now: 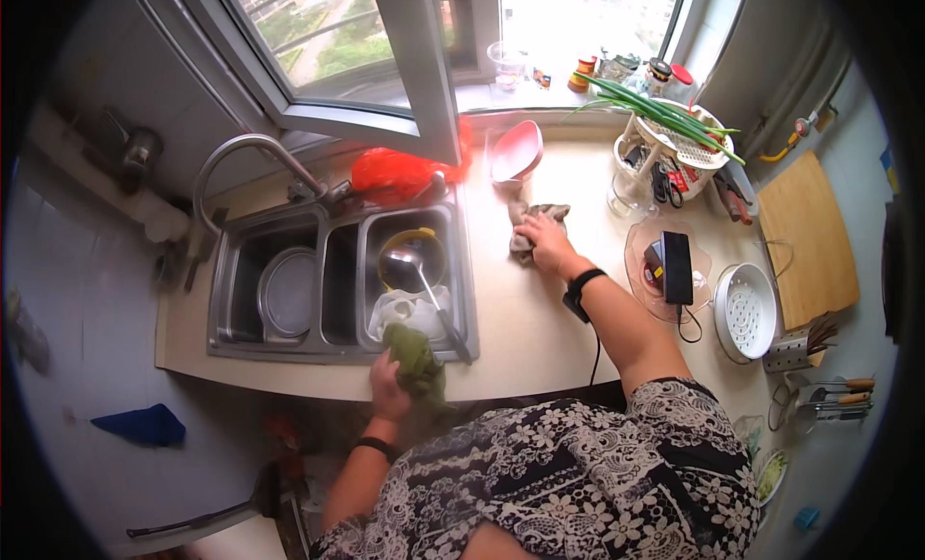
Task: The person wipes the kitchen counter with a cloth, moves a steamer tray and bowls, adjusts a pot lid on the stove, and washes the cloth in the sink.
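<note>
My right hand (545, 238) presses down on a crumpled brown-grey cloth (526, 248) on the cream countertop (535, 329). Just beyond that cloth stands a pink plastic basket (517, 154). A green cloth (415, 365) is gripped in my left hand (389, 388) at the front rim of the stainless steel sink (340, 352). In the right basin lie a yellow-rimmed bowl (412, 236), a white cloth or bag (396, 310) and a ladle (430, 285), whose handle crosses the front rim. The left basin holds a round, pale basin or lid (289, 292).
A curved faucet (253, 142) and red plastic bag (394, 173) stand behind the sink, under the open window sash (426, 76). To the right are a phone (676, 267) on a pink glass plate (636, 242), a white colander (748, 310), a rack with scallions (661, 115) and a cutting board (809, 242).
</note>
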Motion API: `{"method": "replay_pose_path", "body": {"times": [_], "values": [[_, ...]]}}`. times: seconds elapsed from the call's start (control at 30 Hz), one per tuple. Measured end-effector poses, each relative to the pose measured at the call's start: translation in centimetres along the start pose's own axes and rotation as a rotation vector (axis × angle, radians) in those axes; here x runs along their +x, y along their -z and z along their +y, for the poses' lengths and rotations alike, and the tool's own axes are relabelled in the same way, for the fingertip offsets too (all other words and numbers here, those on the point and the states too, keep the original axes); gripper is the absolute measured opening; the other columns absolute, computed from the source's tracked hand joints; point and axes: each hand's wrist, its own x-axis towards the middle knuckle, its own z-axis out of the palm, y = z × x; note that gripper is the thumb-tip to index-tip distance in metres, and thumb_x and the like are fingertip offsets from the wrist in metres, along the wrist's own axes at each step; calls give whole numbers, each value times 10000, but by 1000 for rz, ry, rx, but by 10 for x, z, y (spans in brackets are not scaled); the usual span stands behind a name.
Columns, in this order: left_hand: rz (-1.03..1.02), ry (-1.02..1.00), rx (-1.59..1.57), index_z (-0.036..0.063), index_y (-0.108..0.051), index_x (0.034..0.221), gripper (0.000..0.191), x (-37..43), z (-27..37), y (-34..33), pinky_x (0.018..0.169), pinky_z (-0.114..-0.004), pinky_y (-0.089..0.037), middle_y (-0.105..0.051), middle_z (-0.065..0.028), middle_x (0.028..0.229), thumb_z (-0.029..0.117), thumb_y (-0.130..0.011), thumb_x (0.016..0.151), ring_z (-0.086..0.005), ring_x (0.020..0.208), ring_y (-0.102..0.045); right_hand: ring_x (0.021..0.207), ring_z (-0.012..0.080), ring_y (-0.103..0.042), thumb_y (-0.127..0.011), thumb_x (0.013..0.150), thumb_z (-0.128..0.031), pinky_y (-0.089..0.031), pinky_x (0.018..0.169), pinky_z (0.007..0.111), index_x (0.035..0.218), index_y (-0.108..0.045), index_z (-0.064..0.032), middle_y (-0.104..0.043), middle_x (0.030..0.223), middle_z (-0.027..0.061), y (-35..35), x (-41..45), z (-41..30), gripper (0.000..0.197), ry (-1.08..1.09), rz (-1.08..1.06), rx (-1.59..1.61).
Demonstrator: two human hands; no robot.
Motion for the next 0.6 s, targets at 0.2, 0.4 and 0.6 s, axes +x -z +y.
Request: {"method": "replay_pose_path", "body": {"times": [0.2,0.4,0.6], "values": [[-32,33,-48,14,-540,968,259,11,9,10,828,-458,-405,-543,-224,1063,80,-568,719,-406,958,-521,1089,287,-520,-400,781,20,-396,936,365,1010,-614,-53,-586,1125,138,4,-8,-51,322,-320,126,643],[20,-85,-9,52,-399,1074,351,-4,-14,-5,848,-483,-399,-501,-229,1127,46,-544,755,-421,975,-511,1086,334,-470,-417,895,-270,-388,880,434,1157,-554,-92,-533,1180,146,-16,46,-72,345,-63,114,221],[-1,-37,38,73,-378,1085,359,-18,-13,-6,901,-488,-372,-479,-215,1176,7,-511,758,-399,1049,-487,1353,392,-50,-461,837,-506,-77,991,675,1397,-258,-276,-117,1483,98,-29,61,-124,638,-380,-144,-162]]}}
